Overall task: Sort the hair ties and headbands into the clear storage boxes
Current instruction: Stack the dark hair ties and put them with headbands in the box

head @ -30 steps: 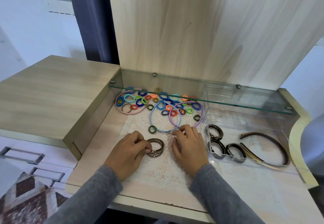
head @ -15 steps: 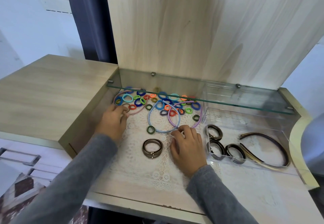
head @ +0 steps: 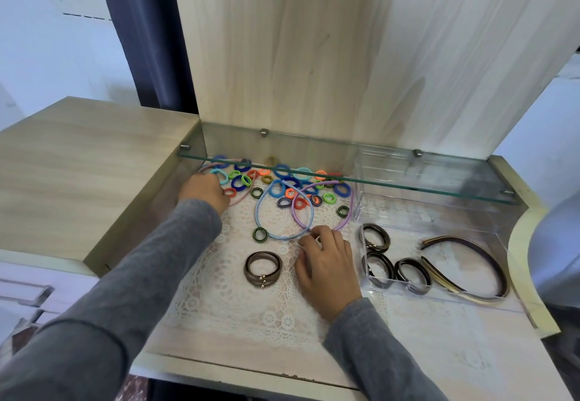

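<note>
A pale wood desk (head: 408, 353) carried a glass shelf (head: 439, 187) along its back and a lace mat (head: 238, 312) in the middle. On the right stood a clear box (head: 408, 234) holding brown headbands (head: 489, 259) and three brown ties (head: 376, 237); a second box (head: 392, 199) sat behind it, under the shelf. Blue (head: 259, 212), purple (head: 348, 209) and pink (head: 241, 198) headbands lay on the mat among a pile of coloured ties (head: 301, 181). The left hand (head: 204, 192) reached into the pile's left edge, fingers curled; whether it pinched anything could not be told. The right hand (head: 326, 265) rested on the mat, fingers loosely bent, tips at the blue and purple bands' ends. A stack of brown ties (head: 263, 268) lay just left of it.
</note>
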A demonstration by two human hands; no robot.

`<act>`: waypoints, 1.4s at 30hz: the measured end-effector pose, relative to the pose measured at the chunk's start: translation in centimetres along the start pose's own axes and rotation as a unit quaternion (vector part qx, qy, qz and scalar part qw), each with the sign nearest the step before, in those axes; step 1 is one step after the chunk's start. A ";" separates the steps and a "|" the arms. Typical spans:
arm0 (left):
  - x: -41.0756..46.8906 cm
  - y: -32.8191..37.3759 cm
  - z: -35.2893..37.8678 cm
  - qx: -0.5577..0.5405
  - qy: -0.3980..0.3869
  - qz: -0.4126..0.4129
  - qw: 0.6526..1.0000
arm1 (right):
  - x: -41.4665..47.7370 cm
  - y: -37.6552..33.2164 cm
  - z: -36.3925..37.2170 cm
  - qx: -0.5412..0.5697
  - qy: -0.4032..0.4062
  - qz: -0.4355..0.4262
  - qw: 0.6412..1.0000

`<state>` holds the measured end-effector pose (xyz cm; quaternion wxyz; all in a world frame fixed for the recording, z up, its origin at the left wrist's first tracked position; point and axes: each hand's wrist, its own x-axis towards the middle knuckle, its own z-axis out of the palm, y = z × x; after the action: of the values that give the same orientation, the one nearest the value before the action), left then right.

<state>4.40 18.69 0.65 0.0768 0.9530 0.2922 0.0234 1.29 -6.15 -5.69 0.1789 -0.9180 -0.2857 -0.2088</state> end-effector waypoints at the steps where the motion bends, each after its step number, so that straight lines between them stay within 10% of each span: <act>1: 0.0 0.1 0.0 -0.006 0.004 -0.002 1.000 | 0.0 0.0 0.0 0.000 -0.003 0.001 1.000; 8: -2.7 -0.8 0.2 -0.181 0.121 0.059 0.974 | -0.1 0.1 0.0 0.001 -0.010 0.008 1.000; 13: -7.2 -0.9 0.2 -0.274 0.038 0.121 0.953 | 0.0 0.2 0.0 0.002 -0.009 0.006 1.000; 21: -10.8 -0.8 0.5 -0.204 -0.071 0.204 0.955 | -0.3 0.1 -0.2 0.001 -0.009 0.006 1.000; 42: -10.6 -1.0 2.9 -0.221 0.031 0.179 0.958 | -0.4 0.0 -0.8 0.082 -0.023 -0.028 0.996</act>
<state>-4.66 13.21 -2.32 0.2711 0.9477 0.1069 0.1302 0.79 -6.72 -5.21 0.2413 -0.8965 -0.3316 -0.1679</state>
